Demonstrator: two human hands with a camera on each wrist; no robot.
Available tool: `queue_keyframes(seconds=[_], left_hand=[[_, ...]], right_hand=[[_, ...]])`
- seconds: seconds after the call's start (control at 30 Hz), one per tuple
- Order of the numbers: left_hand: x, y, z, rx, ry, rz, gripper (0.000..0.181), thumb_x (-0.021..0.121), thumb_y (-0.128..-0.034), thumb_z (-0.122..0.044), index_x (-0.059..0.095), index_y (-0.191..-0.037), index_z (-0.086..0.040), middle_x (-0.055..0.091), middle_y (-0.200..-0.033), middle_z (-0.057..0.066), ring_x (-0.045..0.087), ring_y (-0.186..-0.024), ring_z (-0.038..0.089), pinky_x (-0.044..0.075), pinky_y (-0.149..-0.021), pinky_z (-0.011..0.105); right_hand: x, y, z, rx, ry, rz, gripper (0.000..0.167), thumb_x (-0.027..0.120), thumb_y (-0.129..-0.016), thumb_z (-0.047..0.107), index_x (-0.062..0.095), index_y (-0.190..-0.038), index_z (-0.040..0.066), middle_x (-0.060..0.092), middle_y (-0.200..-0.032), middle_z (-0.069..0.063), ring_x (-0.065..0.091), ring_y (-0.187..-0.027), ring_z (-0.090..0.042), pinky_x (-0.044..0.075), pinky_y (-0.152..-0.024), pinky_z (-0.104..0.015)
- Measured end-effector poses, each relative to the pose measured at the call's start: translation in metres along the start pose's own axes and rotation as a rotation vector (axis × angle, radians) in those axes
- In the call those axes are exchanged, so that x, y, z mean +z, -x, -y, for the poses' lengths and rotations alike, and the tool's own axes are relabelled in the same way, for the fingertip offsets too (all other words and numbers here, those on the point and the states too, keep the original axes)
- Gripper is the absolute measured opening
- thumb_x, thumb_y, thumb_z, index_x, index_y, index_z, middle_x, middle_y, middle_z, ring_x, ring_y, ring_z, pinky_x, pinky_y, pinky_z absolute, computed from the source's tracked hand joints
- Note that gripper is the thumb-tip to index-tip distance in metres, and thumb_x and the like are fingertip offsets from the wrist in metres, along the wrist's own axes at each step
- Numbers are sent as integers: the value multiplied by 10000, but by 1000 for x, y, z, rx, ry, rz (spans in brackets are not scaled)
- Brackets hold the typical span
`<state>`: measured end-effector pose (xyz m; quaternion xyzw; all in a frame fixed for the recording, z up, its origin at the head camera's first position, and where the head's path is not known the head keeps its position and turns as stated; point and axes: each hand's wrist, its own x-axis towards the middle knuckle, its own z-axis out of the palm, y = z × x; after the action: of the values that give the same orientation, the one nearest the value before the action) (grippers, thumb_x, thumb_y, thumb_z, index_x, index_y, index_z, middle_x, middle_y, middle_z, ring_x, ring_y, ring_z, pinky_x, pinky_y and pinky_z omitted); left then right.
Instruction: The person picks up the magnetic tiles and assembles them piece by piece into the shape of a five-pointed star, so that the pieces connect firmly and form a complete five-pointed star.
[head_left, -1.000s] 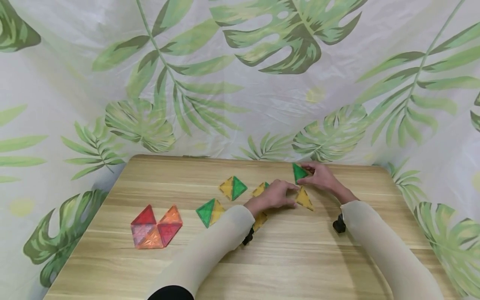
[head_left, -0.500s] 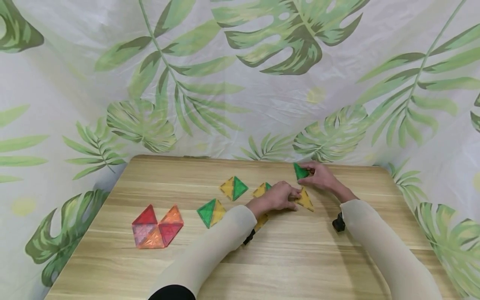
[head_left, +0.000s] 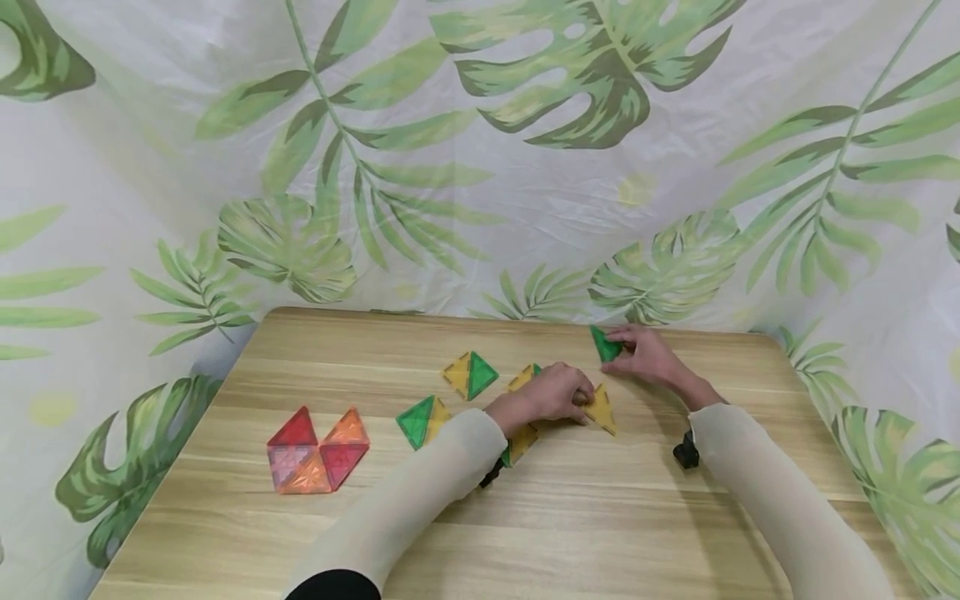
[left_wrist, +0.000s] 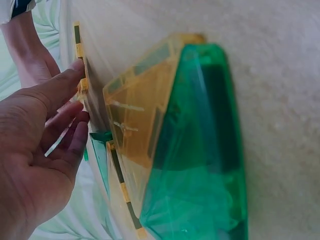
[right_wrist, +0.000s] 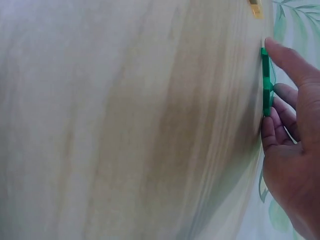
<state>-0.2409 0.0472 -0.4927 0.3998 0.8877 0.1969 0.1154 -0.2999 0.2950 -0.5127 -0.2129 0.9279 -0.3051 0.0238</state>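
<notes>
My left hand (head_left: pixel 546 395) pinches a yellow triangular tile (head_left: pixel 601 410) by its left side, flat on the table right of centre. Farther back, near the table's rear edge, my right hand (head_left: pixel 647 355) grips a green triangular tile (head_left: pixel 604 344) between thumb and fingers. The left wrist view has the left hand (left_wrist: pixel 45 135) at the yellow tile's edge (left_wrist: pixel 80 55), beside a larger-looking green tile (left_wrist: pixel 200 150) joined to a yellow one (left_wrist: pixel 137 112). In the right wrist view the right hand (right_wrist: pixel 300 120) holds the green tile (right_wrist: pixel 266 82) by its ends.
A yellow-green tile pair (head_left: pixel 470 376) lies left of my left hand, with another green tile (head_left: pixel 415 421) and its yellow partner nearer. More pairs are partly covered by the left arm. Red, pink and orange tiles (head_left: pixel 307 472) lie joined at the left of the wooden table (head_left: pixel 637 533).
The left hand has taken hold of the yellow tile and shifted it slightly toward the front and left, away from the green one. The right hand has barely moved with its green tile.
</notes>
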Motion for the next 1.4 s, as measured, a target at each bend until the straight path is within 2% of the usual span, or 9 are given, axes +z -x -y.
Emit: queue_keyframes(seconds=[0.2,0.43,0.63,0.77,1.03,1.23,1.4], left_hand=[[3,-3,0,7,42,8,598,896,-880,-274,683,-1407,-89,658,-1460,42,601,-1357,168,464,-1127,232],[3,-9,3,72,44,30,593,885,-891,-245,671,-1415,-69,672,-1441,46,604,-1354,171,448,-1136,215],[-2,-15,4,108,28,105,620,869,-906,-235,634,-1456,-70,600,-1528,52,548,-1417,189,399,-1182,223],[-5,-16,4,108,29,134,594,868,-907,-231,653,-1440,-84,639,-1485,35,582,-1374,183,432,-1150,216],[-5,-13,6,107,20,134,660,878,-899,-251,611,-1477,-80,653,-1460,45,600,-1342,163,458,-1105,196],[-8,-10,10,139,26,151,677,877,-901,-249,596,-1488,-64,684,-1395,48,648,-1188,107,506,-984,171],[-8,-9,15,165,30,159,663,882,-895,-251,615,-1470,-56,683,-1410,58,649,-1234,115,502,-1010,169]], right_hand=[[1,3,-3,-21,0,-24,591,929,-825,194,707,-1298,-81,670,-1338,-276,641,-1184,-443,567,-951,-574],[-4,14,-8,-8,5,-39,625,934,-817,228,703,-1318,-66,660,-1372,-270,646,-1206,-438,569,-967,-575],[-9,28,-9,-3,-5,-60,630,939,-815,252,705,-1303,-73,639,-1387,-297,645,-1210,-475,567,-981,-592],[-14,39,-7,6,-20,-67,619,943,-812,249,713,-1302,-51,636,-1388,-290,637,-1227,-496,549,-997,-624],[-20,66,-5,-20,-3,-83,585,962,-781,229,744,-1247,-49,693,-1302,-248,648,-1199,-473,541,-973,-626],[-16,86,4,-72,60,-102,552,968,-765,236,771,-1210,-24,734,-1240,-181,673,-1151,-423,545,-942,-577],[-6,103,16,-103,64,-98,543,978,-751,223,779,-1191,-25,734,-1208,-145,698,-1104,-386,566,-922,-561]])
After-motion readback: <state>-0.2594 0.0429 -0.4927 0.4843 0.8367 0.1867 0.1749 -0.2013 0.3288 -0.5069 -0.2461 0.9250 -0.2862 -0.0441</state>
